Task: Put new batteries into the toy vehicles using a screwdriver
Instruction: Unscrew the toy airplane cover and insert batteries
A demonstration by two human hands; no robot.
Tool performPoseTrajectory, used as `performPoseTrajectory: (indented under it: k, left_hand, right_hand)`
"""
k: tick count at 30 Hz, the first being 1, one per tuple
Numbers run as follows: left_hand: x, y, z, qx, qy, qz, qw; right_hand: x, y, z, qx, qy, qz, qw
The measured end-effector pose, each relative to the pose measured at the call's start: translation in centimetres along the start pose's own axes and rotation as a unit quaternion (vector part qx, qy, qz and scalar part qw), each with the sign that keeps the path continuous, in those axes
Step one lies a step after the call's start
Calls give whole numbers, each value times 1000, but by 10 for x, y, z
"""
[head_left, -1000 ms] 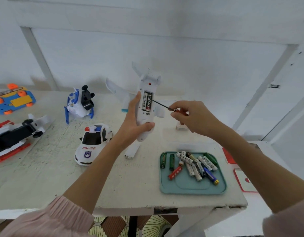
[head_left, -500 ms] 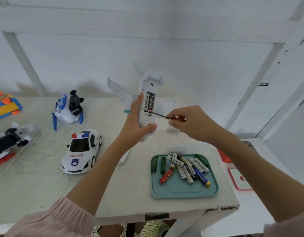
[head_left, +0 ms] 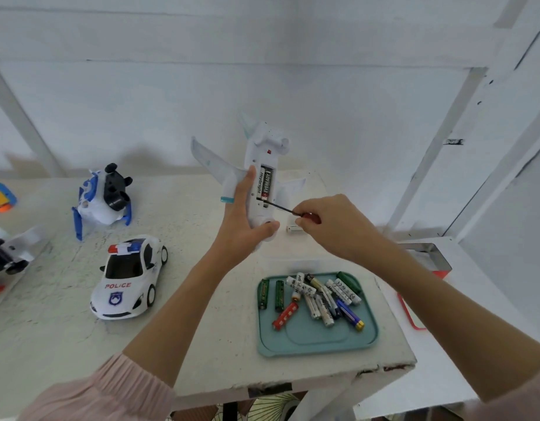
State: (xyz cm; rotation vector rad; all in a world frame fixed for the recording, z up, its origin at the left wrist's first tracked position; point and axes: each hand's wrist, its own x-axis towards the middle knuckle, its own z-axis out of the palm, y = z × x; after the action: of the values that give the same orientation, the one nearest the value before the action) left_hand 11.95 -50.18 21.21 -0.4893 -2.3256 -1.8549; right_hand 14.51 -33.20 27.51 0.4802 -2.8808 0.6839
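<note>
My left hand (head_left: 243,220) grips a white toy airplane (head_left: 262,165) upright above the table, belly toward me. Its battery compartment is open and two batteries (head_left: 264,183) sit inside, one black marked EVEREADY. My right hand (head_left: 332,226) pinches a small screwdriver (head_left: 288,210) with a red handle. The dark shaft's tip touches the lower end of the compartment, just under the batteries. A teal tray (head_left: 317,341) on the table near the front right holds several loose batteries (head_left: 317,296).
A white police car (head_left: 129,278) stands left of my left arm. Behind it lies a blue and white toy (head_left: 103,197) on its side. More toys lie at the far left edge (head_left: 7,250). A small white piece (head_left: 294,229) sits on the table behind my right hand.
The screwdriver tip has moved down from beside the batteries' middle to the compartment's lower end. My view has shifted right, so the toys on the left slid toward the frame edge.
</note>
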Motion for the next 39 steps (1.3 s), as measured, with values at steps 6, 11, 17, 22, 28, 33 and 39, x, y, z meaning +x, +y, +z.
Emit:
performPoseTrajectory:
  k: [6, 11, 17, 22, 28, 33, 39]
  left_hand:
    - [13, 1, 3, -57, 6, -13, 998]
    - [20, 0, 3, -94, 7, -21, 995]
    - [32, -1, -2, -28, -42, 2, 999]
    - [45, 5, -8, 25, -60, 13, 998]
    - [55, 5, -12, 90, -88, 11, 992]
    - [57, 1, -14, 108, -107, 20, 988]
    - [59, -5, -12, 161, -129, 35, 978]
  right_hand:
    - [-7, 14, 25, -53, 82, -39, 994]
    - [-9, 25, 34, -20, 117, -71, 990]
    - [-5, 34, 18, -18, 132, -61, 989]
    - [7, 36, 2, -50, 97, -59, 992]
    - [23, 44, -17, -54, 115, -26, 992]
    - [38, 51, -29, -88, 130, -13, 988]
    - [44, 52, -35, -133, 99, -26, 986]
